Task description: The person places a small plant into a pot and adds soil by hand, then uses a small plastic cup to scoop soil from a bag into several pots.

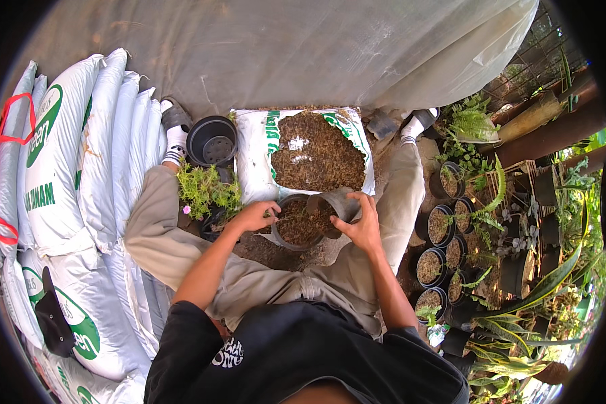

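Note:
My right hand (362, 222) grips the rim of a dark plastic plant pot (347, 199), which is tipped on its side with its mouth toward the left. Brown growing medium shows inside it. Beneath and beside its mouth stands a wider black pot (285, 237) holding brown medium. My left hand (256, 216) is at that pot's left rim, thumb and fingers close together; whether they pinch something thin is unclear. Just beyond both pots lies a white sack (255, 171), cut open on top, full of brown growing medium (315, 151) with two white patches on it.
A black pot (212, 141) stands left of the open sack, near a flowering plant (207, 189). Stacked white sacks (101, 166) fill the left side, with a black cap (54, 318) on them. Several filled pots (431, 267) and potted plants line the right. Plastic sheeting (283, 55) hangs beyond.

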Tool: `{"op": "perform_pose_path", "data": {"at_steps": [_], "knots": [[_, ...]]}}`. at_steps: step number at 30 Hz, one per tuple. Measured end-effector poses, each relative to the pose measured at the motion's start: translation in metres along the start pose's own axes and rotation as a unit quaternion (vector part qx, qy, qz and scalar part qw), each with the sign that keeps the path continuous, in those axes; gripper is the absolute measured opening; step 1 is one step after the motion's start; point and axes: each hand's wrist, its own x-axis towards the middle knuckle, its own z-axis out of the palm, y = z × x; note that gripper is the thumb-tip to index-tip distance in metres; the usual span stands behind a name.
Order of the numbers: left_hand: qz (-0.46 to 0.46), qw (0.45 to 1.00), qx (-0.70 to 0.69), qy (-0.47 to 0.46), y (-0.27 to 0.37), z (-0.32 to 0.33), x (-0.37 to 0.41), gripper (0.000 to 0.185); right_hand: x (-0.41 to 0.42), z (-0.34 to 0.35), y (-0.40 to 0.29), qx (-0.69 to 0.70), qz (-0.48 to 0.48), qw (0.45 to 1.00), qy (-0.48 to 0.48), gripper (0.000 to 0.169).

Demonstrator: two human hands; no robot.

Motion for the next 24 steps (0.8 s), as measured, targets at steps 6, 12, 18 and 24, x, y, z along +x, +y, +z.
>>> {"op": "perform_pose_path", "data": {"at_steps": [6, 12, 18, 24], "knots": [[-0.039, 0.996, 0.069, -0.027, 0.035, -0.005, 0.025, 0.039, 0.054, -0.041, -0.056, -0.118, -0.048, 0.984, -0.128, 0.073], [-0.043, 0.988, 0.147, -0.035, 0.020, -0.005, 0.021, 0.045, 0.121, -0.074, -0.117, -0.142, -0.152, 0.945, -0.253, 0.074], [-0.028, 0.993, 0.095, -0.062, 0.017, -0.001, 0.034, 0.047, 0.172, -0.086, -0.122, -0.047, -0.120, 0.925, -0.356, 0.073], [-0.012, 0.993, 0.055, -0.106, 0.019, 0.005, 0.022, 0.053, 0.170, -0.047, -0.054, -0.050, -0.089, 0.900, -0.425, 0.076]]}}
